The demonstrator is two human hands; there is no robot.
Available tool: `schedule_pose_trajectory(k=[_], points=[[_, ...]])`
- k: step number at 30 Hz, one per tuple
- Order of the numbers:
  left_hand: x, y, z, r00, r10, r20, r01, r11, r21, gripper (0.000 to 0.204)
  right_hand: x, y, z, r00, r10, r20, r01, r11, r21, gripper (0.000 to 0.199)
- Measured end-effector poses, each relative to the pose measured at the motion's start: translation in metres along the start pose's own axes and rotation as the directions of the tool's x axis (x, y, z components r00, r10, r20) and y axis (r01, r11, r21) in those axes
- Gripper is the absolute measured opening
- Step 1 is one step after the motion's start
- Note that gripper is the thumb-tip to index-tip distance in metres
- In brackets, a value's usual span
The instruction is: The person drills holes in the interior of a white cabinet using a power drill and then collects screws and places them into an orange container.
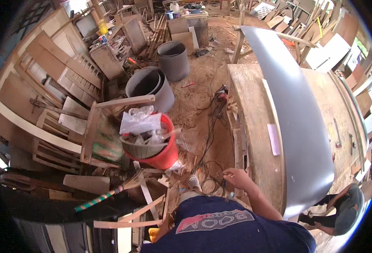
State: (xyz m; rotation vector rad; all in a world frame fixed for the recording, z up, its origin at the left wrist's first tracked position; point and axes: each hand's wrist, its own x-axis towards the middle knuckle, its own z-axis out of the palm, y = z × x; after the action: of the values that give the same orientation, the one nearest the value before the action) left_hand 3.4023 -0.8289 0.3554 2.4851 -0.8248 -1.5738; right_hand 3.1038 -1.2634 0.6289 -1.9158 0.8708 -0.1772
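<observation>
My right hand [235,178] is held out beside the workbench [253,90], fingers loosely bent, with nothing visible in it. A large curved grey sheet [293,97] with a smooth sheen lies along that bench, to the right of my forearm. A pink rectangular piece [274,139] rests at the sheet's left edge. Of my left arm only a strip of skin shows beside my dark blue shirt; the fingers are hidden. Close to that arm are thin wooden strips [129,224] and a yellow object [154,234].
A red bucket [165,158] full of plastic scraps stands front left, with grey rolled sheets [173,63] behind it. A green-handled broom [99,200] lies nearby. Black cables [211,126] cross the floor. Wood panels lean on the left. Another person [347,211] is beyond the bench.
</observation>
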Motion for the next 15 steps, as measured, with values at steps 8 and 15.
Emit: schedule_pose_trajectory(k=[8, 15], points=[[0.195, 0.292, -0.353, 0.89, 0.407, -0.204, -0.417, 0.909, -0.008, 0.049, 0.147, -0.049, -0.096, 0.939, 0.259, -0.228, -0.245, 0.966, 0.086, 0.032], [0.308, 0.439, -0.426, 0.796, 0.536, -0.281, -0.534, 0.841, 0.089, 0.05, 0.338, -0.014, -0.153, 0.961, 0.185, -0.205, -0.157, 0.977, 0.147, 0.031]])
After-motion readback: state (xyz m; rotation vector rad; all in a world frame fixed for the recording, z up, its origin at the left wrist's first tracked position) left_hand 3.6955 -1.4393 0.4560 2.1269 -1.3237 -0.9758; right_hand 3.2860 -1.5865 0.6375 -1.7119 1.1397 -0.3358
